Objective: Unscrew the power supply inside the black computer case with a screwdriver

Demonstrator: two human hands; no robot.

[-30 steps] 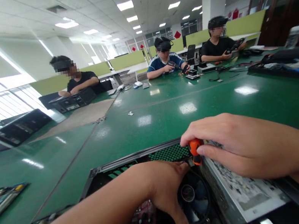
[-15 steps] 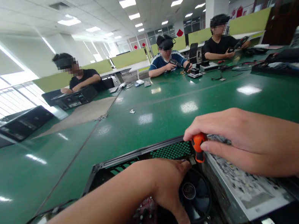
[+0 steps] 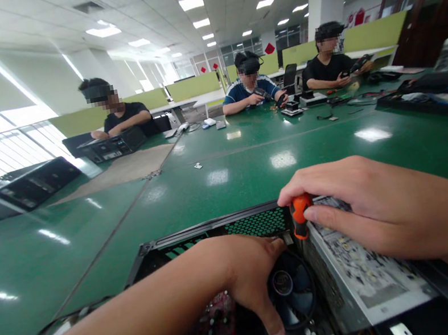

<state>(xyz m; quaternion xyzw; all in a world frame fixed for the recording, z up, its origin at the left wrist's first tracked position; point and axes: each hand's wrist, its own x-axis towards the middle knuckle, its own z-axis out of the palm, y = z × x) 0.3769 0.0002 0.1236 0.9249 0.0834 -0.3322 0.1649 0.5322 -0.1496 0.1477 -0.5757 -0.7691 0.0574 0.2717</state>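
Note:
An open computer case [image 3: 217,225] lies before me with a black cooling fan [image 3: 297,287] inside it. My left hand [image 3: 249,275] spans the fan's left side, fingers at its far edge and thumb at its near edge. Between thumb and fingers, my right hand [image 3: 357,213] grips the orange and black handle of a screwdriver [image 3: 301,216]. The screwdriver stands nearly upright over the fan's far right corner, and its tip is hidden. Under my right hand is a metal power supply unit [image 3: 384,289]. A red circuit board [image 3: 220,330] shows partly beneath my left forearm.
Three people sit across the green table [image 3: 195,201]. At the left are a dark computer case [image 3: 36,186] and a brown mat [image 3: 129,170]. A black open box [image 3: 433,99] with blue material stands at the right. A small part [image 3: 198,166] lies mid-table.
My right hand and the screwdriver have shifted slightly right and up. My left hand stays at the fan, almost unmoved.

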